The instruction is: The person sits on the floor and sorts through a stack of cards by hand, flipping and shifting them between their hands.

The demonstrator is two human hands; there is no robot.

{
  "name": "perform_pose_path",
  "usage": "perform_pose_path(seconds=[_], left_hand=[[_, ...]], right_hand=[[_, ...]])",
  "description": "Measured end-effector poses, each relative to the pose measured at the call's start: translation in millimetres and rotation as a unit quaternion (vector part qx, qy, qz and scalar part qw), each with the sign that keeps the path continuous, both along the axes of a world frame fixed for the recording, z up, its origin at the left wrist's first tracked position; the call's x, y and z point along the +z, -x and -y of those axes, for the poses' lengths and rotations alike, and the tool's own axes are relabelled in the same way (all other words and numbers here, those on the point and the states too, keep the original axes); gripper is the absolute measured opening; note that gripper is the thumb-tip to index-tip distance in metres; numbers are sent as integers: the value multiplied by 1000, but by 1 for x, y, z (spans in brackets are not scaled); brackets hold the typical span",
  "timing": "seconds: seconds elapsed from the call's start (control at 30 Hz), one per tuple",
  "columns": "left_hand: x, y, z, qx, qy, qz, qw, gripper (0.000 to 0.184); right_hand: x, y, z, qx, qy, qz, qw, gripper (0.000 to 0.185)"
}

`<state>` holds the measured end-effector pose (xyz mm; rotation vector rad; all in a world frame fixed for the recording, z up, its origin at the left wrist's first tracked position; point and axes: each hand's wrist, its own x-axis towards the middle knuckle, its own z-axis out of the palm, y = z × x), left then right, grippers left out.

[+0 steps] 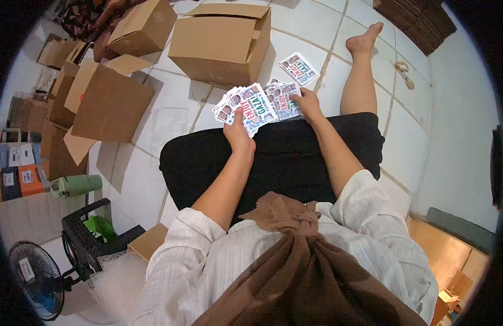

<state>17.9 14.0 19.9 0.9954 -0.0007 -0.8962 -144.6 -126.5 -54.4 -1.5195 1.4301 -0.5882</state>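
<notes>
My left hand [240, 135] is closed on a fanned stack of printed cards [255, 104], its thumb lying over the front one. Colourful lettering on them includes "ENJOY" and "GAZA!". Just to the right, my right hand [309, 105] pinches a similar printed card [286, 101] by its right edge. More cards [274, 84] show behind that one, and I cannot tell whether they are held or lie on the floor. Beyond my right hand, a separate pile of the same cards [299, 68] rests on the tiles. Both hands are just past the black cloth [273, 163] over my lap.
A cardboard box [210, 46] stands ahead on the tiled floor. Other boxes [113, 103] crowd the left, near a green tumbler [80, 185]. A black fan [36, 280] and bubble wrap [118, 282] are at lower left. My bare foot [365, 41] extends forward on the right.
</notes>
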Motion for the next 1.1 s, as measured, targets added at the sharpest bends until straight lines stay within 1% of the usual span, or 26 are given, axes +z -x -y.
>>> perform_pose_path(seconds=[0.03,0.1,0.13,0.17,0.23,0.27,0.3,0.37,0.4,0.47,0.5,0.57,0.6,0.63,0.67,0.73,0.77,0.83,0.87,0.9,0.93,0.97,1.0,1.03,1.07,1.1], left_hand=[[1,0,-1,2,-8,-1,1000,31],[7,2,-3,5,-4,14,1000,32],[11,4,-4,2,-7,17,1000,33],[15,4,-4,-1,-10,19,1000,35],[12,4,-3,-3,0,18,1000,34],[11,3,-3,-15,5,16,1000,33],[10,3,-3,-27,11,14,999,32],[8,5,-1,-23,13,20,999,31],[10,5,-2,-18,13,27,999,30],[12,4,-4,-15,-1,30,999,29],[13,5,-4,-15,-13,31,999,29],[13,6,-3,-23,-6,31,999,28],[9,5,-2,-11,5,33,999,28],[8,4,-2,1,16,36,999,28],[8,2,-2,0,-5,17,1000,33],[2,-1,-2,8,-3,13,1000,33],[-1,-1,-2,18,0,9,1000,34],[1,0,-2,17,-10,7,1000,34],[2,0,-2,16,-19,8,1000,34],[2,-1,-3,17,-28,9,999,35],[1,-1,-3,17,-22,11,1000,35],[0,-1,-4,19,-22,12,1000,35],[1,0,-5,18,-18,15,1000,35],[2,0,-5,18,-14,18,1000,35],[3,1,-5,14,-17,16,1000,35],[4,1,-5,14,-17,13,1000,35]], right_hand=[[14,-6,-8,2,1,1,1000,35],[35,-14,-20,-75,153,-138,976,38],[32,-16,-22,-103,278,-175,939,42],[33,-19,-23,-102,279,-174,939,42],[65,-34,-37,3,226,-39,973,40],[89,-42,-52,37,175,-21,984,41],[88,-46,-60,52,158,0,986,39],[78,-49,-62,43,107,55,992,27],[77,-49,-60,44,106,57,992,27],[78,-45,-53,63,-43,179,981,19],[80,-43,-51,63,-43,178,981,19],[86,-36,-46,39,-51,226,972,15],[86,-32,-42,-5,-21,235,972,14],[82,-25,-35,-6,-21,234,972,14],[73,-14,-25,-11,-9,194,981,13],[50,1,-8,-15,9,111,994,16],[37,5,-6,-18,9,111,994,16],[31,5,-8,-24,66,-39,997,19],[25,3,-9,-27,91,-76,993,25],[26,2,-12,-26,92,-74,993,25],[25,0,-16,-62,202,-141,967,27],[26,-3,-19,-96,310,-206,923,29],[32,-7,-19,-107,316,-210,919,34],[44,-14,-21,-106,317,-210,919,34],[56,-21,-24,-63,226,-101,967,35],[63,-29,-30,-21,129,9,991,36]])
